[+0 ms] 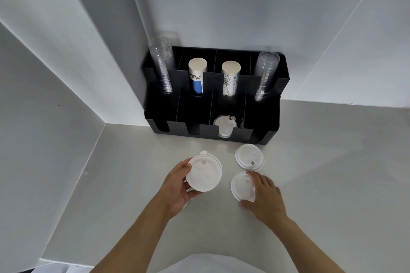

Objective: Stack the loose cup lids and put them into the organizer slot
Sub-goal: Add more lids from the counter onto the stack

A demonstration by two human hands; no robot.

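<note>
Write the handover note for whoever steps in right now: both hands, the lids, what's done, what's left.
Left hand: holds a small stack of lids lifted off the counter.
Right hand: fingers on the near lid pile on the counter, grasping it, not yet lifted.
A second lid pile lies loose just in front of the organizer.
Done: some lids already sit in the third front slot from the left.
Left: merge both counter piles onto the held stack, then slide everything into that slot.
</note>
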